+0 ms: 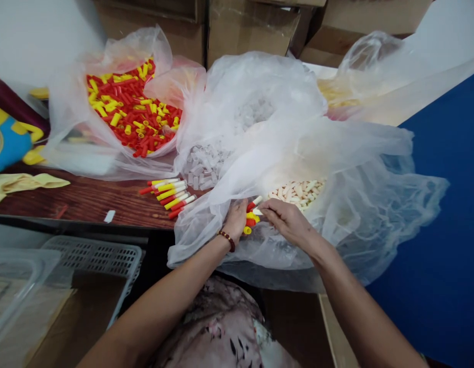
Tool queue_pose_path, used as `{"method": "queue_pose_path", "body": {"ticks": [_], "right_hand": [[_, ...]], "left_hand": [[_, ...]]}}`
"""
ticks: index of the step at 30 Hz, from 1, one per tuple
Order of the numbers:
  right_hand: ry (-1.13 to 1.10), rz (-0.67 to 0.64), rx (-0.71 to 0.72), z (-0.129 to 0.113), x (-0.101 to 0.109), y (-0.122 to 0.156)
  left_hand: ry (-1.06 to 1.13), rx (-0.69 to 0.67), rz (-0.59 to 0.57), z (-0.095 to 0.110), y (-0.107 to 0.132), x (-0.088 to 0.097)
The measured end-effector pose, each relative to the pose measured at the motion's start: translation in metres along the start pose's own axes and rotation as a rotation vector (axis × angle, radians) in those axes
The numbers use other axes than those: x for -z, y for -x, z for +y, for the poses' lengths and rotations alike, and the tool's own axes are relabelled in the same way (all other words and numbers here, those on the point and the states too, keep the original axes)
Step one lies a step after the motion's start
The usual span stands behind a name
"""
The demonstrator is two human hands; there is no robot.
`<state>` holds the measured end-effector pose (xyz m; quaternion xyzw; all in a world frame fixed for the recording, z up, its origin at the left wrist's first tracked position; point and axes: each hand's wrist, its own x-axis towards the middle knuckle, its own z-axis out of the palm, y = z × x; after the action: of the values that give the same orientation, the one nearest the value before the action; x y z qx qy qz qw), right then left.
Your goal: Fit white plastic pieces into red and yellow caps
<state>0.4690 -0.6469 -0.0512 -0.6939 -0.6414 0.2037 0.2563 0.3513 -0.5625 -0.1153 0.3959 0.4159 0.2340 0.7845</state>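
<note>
small tubes [251, 217]: red and yellow bodies, one white-tipped, bunched at table's 6 o'clock edge | left hand [235, 219]: curled around the bunch | right hand [286, 219]: fingertips pinching the white tip | finished row [168, 194]: at 9 o'clock | cream pieces [298, 191]: at 2 o'clock in clear bag [336, 204]

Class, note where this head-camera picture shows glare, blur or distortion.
Head view: even light; pale glare on the crumpled clear plastic bag; the red and yellow plastic caps are sharp; the white mesh basket is softer at the bent edge; the left hand is clear.
</note>
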Motion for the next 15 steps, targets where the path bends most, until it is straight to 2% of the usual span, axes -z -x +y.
{"method": "queue_pose_path", "body": {"ticks": [4, 11, 15], "right_hand": [[0.111, -0.015, 0.101, -0.004, 0.0, 0.001], [0.239, 0.021, 0.14, 0.001, -0.003, 0.002], [0.279, 0.01, 0.169, -0.001, -0.006, 0.001]], "left_hand": [[-0.065, -0.047, 0.002, -0.001, 0.0, 0.001], [-0.091, -0.048, -0.048, -0.005, -0.002, 0.003], [-0.117, -0.094, -0.059, -0.012, -0.009, 0.004]]}}
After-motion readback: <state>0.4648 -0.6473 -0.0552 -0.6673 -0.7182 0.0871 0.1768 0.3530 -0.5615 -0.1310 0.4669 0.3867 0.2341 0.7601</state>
